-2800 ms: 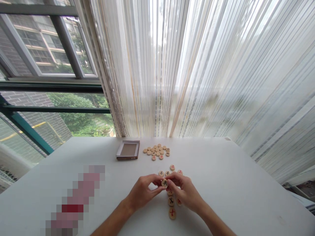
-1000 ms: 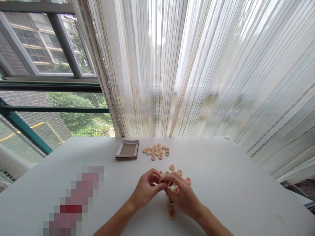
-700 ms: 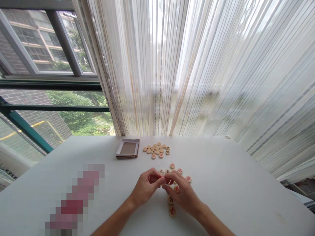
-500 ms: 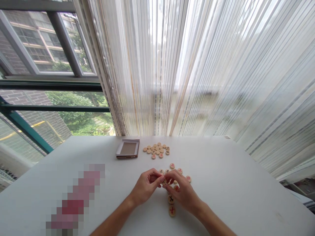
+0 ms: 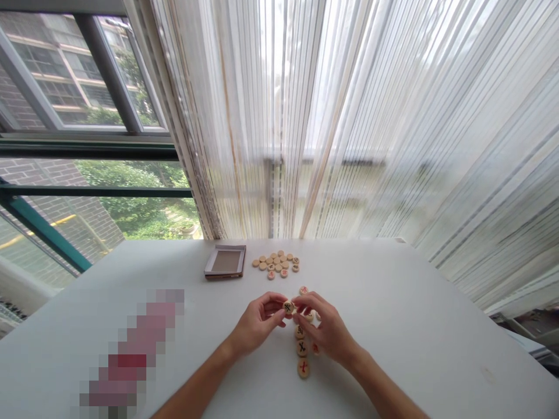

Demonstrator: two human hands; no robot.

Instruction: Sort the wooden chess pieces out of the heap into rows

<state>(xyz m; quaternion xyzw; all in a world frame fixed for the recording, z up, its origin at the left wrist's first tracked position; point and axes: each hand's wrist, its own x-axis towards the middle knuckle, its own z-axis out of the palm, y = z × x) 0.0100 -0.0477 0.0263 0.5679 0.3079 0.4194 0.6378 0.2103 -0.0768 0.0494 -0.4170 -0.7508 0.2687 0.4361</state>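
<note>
My left hand point(image 5: 261, 321) pinches a round wooden Chinese chess piece point(image 5: 288, 307) with a black character, its face turned towards me. The fingertips of my right hand point(image 5: 327, 327) close on the same piece from the other side. Just below my fingers, a line of pieces runs towards me: a black-marked piece point(image 5: 299, 331), another black-marked piece point(image 5: 301, 348) and a red-marked piece point(image 5: 303, 368) nearest me. Beside the line lies a red-marked piece point(image 5: 315, 348), partly behind my right hand. Beyond my fingers sits another red-marked piece point(image 5: 303, 290). My right hand partly hides more pieces.
A cluster of wooden pieces point(image 5: 277, 261), many showing blank faces, lies farther back on the white table point(image 5: 384, 279). To its left is a shallow open box point(image 5: 225, 262). A blurred-out pinkish area point(image 5: 131, 355) covers the table's left side. Curtains point(image 5: 305, 116) hang behind.
Both hands have moved slightly away from me. The piece between them now faces me more plainly, and a black-marked piece shows at the far end of the line.
</note>
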